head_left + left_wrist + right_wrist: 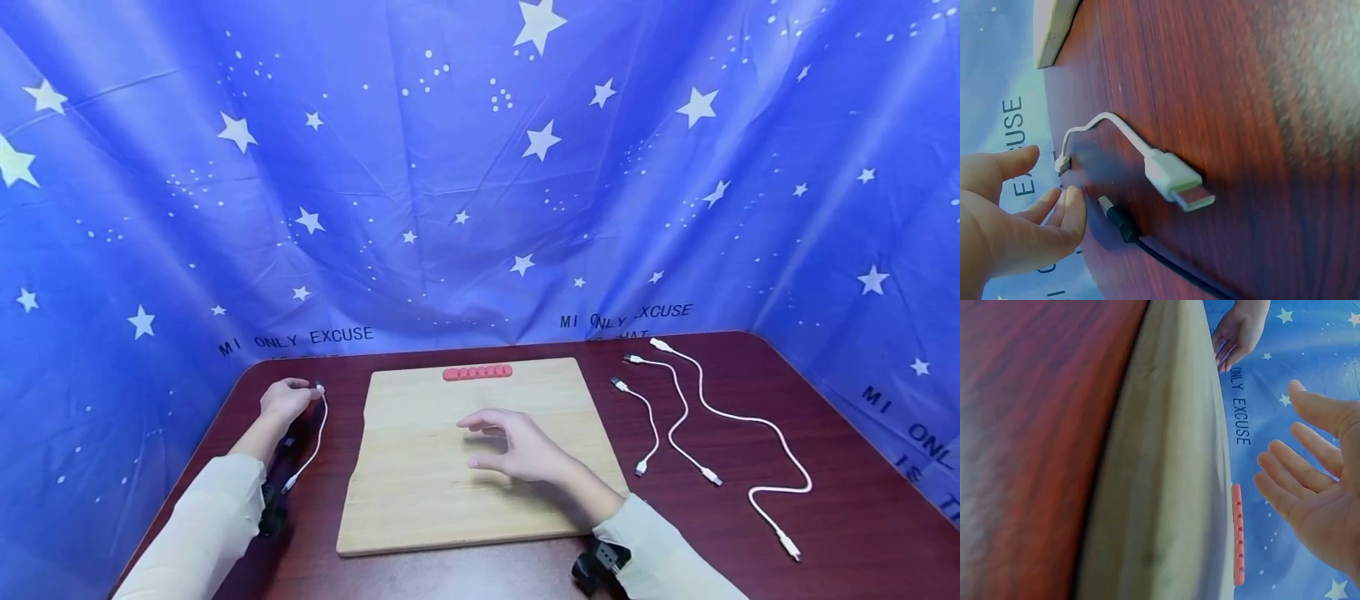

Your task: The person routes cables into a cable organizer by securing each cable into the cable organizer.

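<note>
My left hand (287, 402) reaches to the far end of a short white charging cable (323, 427) left of the board. In the left wrist view the thumb and fingers stand apart near the cable's far plug (1063, 164), with its USB-C plug (1172, 178) close to the camera. Beside that hand lies a black cable (1124, 226) with a metal-tipped plug, mostly hidden by the wrist in the head view. Over the wooden board (420, 492) hovers my right hand (521, 447), fingers spread loosely and holding nothing.
A red slotted cable holder (477, 372) sits along the board's back edge. To the board's right lie a short white cable (654, 421), a medium one (684, 400) and a long one (757, 421). A blue starry curtain (450, 167) surrounds the dark red table (697, 517).
</note>
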A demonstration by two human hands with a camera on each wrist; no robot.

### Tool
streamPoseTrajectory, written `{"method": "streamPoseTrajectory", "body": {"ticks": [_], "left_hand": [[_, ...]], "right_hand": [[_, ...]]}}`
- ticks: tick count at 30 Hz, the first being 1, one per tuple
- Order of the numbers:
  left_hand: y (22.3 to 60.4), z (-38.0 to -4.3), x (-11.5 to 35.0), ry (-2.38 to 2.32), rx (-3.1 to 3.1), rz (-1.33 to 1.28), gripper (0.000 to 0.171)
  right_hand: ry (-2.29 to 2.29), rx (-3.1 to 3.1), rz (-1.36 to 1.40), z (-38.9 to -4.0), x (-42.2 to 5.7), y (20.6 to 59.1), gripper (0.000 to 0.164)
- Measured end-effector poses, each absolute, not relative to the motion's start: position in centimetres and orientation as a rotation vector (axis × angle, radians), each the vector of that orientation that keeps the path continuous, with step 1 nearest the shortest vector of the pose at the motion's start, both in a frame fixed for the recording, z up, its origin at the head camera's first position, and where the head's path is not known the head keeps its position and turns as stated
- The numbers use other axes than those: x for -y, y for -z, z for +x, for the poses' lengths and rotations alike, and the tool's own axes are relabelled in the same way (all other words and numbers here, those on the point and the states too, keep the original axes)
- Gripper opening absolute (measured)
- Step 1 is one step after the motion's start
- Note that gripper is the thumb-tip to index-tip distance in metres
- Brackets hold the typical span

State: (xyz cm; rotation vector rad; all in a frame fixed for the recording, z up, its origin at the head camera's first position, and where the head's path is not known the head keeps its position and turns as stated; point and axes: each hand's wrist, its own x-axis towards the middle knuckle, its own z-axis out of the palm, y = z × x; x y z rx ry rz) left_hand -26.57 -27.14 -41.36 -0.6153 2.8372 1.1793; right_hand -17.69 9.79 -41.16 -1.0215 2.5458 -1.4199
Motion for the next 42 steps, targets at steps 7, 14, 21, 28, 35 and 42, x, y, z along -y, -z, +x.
{"method": "streamPoseTrajectory", "body": {"ticks": [7,14,21,28,35,42], "left_hand": [[41.7,-27.2,27.0,-1.151,-2.863,-0.630,0.045],[41.8,-27.7,26.4,-1.104,-2.885,-0.630,0.041],[42.0,-27.9,25.9,-0.969,-2.978,-0.548,0.033],[41.9,-27.7,26.0,-0.873,-3.017,-0.485,0.024],[41.4,-27.6,25.8,-0.859,-3.004,-0.445,0.026],[40.8,-27.5,25.7,-0.989,-2.944,-0.460,0.023]], "right_hand": [[1.424,-2.513,-1.031,-18.2,-8.4,40.8,0.043],[1.455,-2.457,-1.006,-18.5,-7.3,40.9,0.041],[1.506,-2.409,-0.949,-18.5,-6.3,40.7,0.038],[1.536,-2.349,-0.942,-19.0,-4.7,40.6,0.037],[1.570,-2.337,-0.943,-19.3,-2.9,40.6,0.035],[1.595,-2.296,-0.952,-19.4,-1.1,40.9,0.035]]}}
